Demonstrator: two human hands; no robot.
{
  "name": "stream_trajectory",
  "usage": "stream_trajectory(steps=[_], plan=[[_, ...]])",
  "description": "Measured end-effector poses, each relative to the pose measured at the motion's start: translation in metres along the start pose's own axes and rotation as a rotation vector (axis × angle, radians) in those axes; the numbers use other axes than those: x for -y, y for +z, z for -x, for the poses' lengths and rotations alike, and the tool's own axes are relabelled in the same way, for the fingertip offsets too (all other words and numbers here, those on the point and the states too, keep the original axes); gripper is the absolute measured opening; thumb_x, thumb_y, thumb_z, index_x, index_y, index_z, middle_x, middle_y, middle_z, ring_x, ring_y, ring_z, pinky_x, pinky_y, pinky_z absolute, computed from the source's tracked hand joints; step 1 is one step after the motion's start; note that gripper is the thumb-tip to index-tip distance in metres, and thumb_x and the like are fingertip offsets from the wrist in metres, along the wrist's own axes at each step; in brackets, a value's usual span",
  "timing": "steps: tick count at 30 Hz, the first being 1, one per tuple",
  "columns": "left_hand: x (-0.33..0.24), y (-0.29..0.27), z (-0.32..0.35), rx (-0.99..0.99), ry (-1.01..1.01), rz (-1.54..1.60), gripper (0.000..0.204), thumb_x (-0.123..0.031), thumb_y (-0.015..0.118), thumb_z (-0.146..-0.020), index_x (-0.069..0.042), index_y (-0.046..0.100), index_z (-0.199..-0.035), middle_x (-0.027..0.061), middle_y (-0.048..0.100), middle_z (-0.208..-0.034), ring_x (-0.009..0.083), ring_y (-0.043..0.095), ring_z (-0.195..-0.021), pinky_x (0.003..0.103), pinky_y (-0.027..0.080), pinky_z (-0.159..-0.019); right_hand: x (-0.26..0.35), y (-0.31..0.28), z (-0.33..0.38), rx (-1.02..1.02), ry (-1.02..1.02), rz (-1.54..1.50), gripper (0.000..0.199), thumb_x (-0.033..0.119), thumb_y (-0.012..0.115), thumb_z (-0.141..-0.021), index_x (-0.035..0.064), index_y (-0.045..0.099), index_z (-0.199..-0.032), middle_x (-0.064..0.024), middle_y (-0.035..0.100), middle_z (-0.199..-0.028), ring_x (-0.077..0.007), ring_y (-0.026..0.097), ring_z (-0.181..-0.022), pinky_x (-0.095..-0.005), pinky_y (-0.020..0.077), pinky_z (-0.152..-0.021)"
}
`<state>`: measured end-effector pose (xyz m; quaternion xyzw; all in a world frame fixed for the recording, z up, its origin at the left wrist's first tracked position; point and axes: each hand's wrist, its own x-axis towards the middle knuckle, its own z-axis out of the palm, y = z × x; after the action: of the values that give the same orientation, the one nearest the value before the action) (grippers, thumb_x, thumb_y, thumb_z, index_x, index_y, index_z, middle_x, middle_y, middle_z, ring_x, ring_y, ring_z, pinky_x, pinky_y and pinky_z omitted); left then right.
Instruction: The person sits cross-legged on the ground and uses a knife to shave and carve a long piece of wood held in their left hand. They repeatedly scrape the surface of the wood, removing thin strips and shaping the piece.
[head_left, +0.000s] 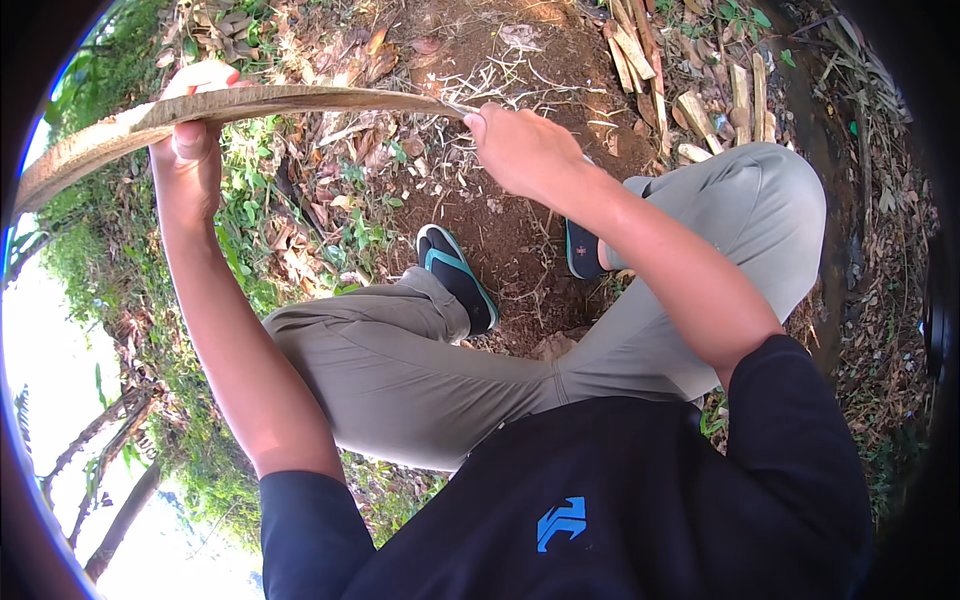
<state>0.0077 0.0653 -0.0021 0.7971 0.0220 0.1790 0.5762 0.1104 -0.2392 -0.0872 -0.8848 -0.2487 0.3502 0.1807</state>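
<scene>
A long, flat length of wood [290,100] runs across the upper left, seen mostly edge-on. It looks bowed, and its broad end reaches the left rim of the view. My left hand [192,165] is closed on it from below, thumb on the near side and fingertips over the far side. Towards the right the wood narrows to a thin, dark grey tip. At that tip my right hand [530,150] is closed in a fist. Whether this tip is the wood itself or a blade, I cannot tell; the fingers hide the rest.
Below me are reddish soil [520,270], dry leaves and thin shavings. Several split wood pieces [740,105] lie at the upper right. My feet wear dark sandals with teal edges [455,270]. Green plants [250,200] grow on the left, with bare branches [120,500] below them.
</scene>
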Motion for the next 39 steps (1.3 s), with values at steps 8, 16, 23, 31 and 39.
stream_trajectory(steps=[8, 16, 23, 31, 39], plan=[[-0.005, 0.002, 0.002, -0.039, -0.05, 0.038, 0.039, -0.043, 0.06, -0.095, -0.006, 0.056, -0.107, 0.0034, 0.059, -0.099, 0.0168, 0.061, -0.099, 0.034, 0.045, -0.096, 0.002, -0.013, 0.003, 0.057, -0.033, 0.053, 0.047, 0.037, 0.026, -0.104, 0.0019, 0.057, -0.114, -0.0219, 0.066, -0.104, -0.0377, 0.065, -0.101, -0.0522, 0.0482, -0.09], [-0.008, -0.005, 0.002, 0.024, -0.101, -0.007, 0.065, -0.062, 0.069, -0.075, -0.004, 0.057, -0.101, 0.0023, 0.058, -0.092, 0.0184, 0.063, -0.094, 0.046, 0.047, -0.1, 0.002, -0.006, 0.001, 0.048, -0.045, 0.049, 0.047, 0.036, 0.026, -0.105, 0.0033, 0.057, -0.116, -0.0217, 0.067, -0.102, -0.0373, 0.066, -0.098, -0.0506, 0.0495, -0.088], [-0.009, -0.002, 0.0, 0.037, -0.143, -0.035, 0.088, -0.075, 0.07, -0.06, -0.002, 0.057, -0.106, 0.0033, 0.057, -0.098, 0.0209, 0.064, -0.095, 0.052, 0.046, -0.102, -0.022, 0.019, -0.012, 0.006, -0.003, 0.013, 0.046, 0.037, 0.029, -0.104, 0.0024, 0.056, -0.118, -0.0249, 0.067, -0.1, -0.041, 0.065, -0.098, -0.0522, 0.0495, -0.087], [-0.018, -0.001, 0.002, 0.042, -0.166, -0.143, 0.109, -0.086, 0.066, -0.049, 0.001, 0.055, -0.112, 0.006, 0.056, -0.104, 0.0237, 0.064, -0.1, 0.045, 0.046, -0.099, -0.004, 0.002, 0.004, 0.019, -0.021, 0.01, 0.046, 0.039, 0.029, -0.104, 0.0034, 0.055, -0.116, -0.0237, 0.066, -0.103, -0.0406, 0.064, -0.099, -0.052, 0.0486, -0.089], [-0.025, 0.008, 0.001, 0.055, -0.167, -0.195, 0.113, -0.089, 0.062, -0.047, 0.002, 0.054, -0.113, 0.006, 0.055, -0.104, 0.0242, 0.064, -0.1, 0.045, 0.045, -0.099, -0.019, 0.021, 0.008, -0.032, 0.022, -0.016, 0.043, 0.036, 0.031, -0.104, -0.0001, 0.054, -0.11, -0.0247, 0.067, -0.097, -0.0433, 0.064, -0.095, -0.0536, 0.0485, -0.085]])
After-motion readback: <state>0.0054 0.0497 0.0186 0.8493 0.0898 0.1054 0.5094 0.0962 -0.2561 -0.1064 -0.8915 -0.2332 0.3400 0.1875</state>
